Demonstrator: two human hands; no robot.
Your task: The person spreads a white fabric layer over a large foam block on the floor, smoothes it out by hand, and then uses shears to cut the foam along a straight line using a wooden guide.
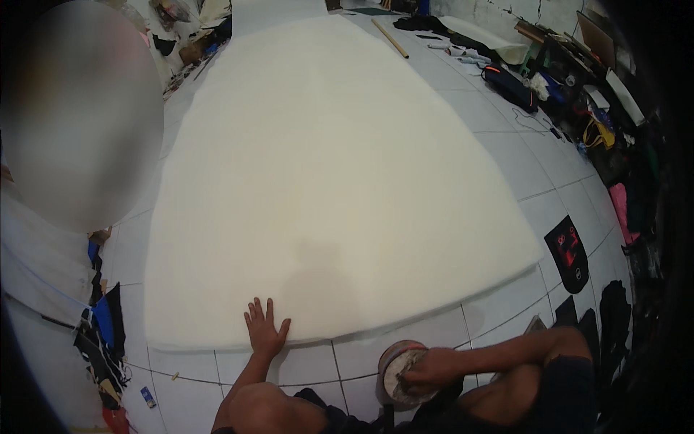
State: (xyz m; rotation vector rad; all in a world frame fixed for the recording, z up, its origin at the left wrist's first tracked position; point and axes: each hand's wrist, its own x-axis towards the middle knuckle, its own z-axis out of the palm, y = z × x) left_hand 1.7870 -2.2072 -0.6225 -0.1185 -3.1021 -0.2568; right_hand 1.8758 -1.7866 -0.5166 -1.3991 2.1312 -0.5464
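A person's left hand (pixel 264 329) lies flat, fingers spread apart, on the near edge of a broad white foam sheet (pixel 325 181) laid over the tiled floor (pixel 535 173). The right hand (pixel 432 367) dips into a round tin (pixel 397 372) just right of the sheet's edge, fingers curled together inside (contents unclear). Steady pressure should keep the soft, thick foam from shifting.

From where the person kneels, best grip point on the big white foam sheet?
Judging by its pose, the near edge of the foam sheet, taken from the person's side. It lies flat on the tiled floor, so only the thin rim offers a pinch. The left hand already rests flat on that edge; the right hand is on a round tin.
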